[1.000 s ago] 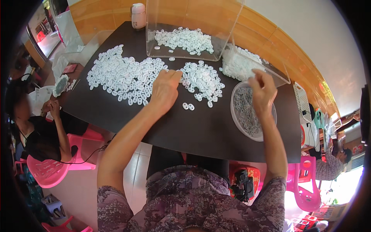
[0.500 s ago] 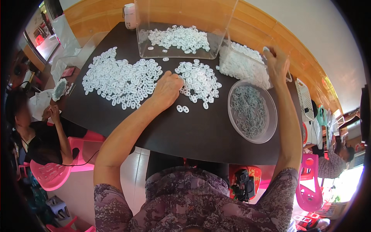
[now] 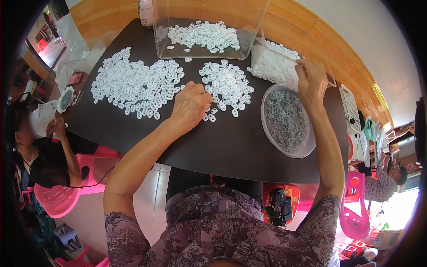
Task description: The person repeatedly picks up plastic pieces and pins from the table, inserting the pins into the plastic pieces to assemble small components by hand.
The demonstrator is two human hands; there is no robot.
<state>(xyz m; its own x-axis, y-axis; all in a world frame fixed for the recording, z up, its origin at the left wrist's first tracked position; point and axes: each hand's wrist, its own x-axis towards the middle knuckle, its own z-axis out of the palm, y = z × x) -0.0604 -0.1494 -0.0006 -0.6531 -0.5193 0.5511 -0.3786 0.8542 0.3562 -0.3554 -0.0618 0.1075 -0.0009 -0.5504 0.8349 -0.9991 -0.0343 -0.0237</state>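
Note:
My left hand (image 3: 192, 106) has its fingers curled together on the dark table, between two heaps of small white plastic oval pieces with two holes. What it pinches, if anything, is hidden. Several loose white pieces (image 3: 212, 118) lie right by its fingertips, below the smaller heap (image 3: 226, 83). The larger heap (image 3: 133, 82) spreads to its left. My right hand (image 3: 312, 82) is closed, fingers bent, at the near right side of a clear box of white pieces (image 3: 272, 66); I cannot make out what is in its grip. Below it stands a clear oval tub (image 3: 267, 133) of small grey metal-looking parts (image 3: 287, 120).
A large clear bin (image 3: 156, 44) with more white pieces stands at the back of the table (image 3: 213, 151). A white bottle-like container (image 3: 146, 13) is beside it. Another person (image 3: 46, 151) sits at the left by a pink chair (image 3: 95, 173). A pink chair (image 3: 356, 209) stands at right.
My right hand has come down and slightly left; the white piece at its fingertips before is no longer clearly seen. My left hand has moved slightly towards the loose pieces. The view has shifted slightly.

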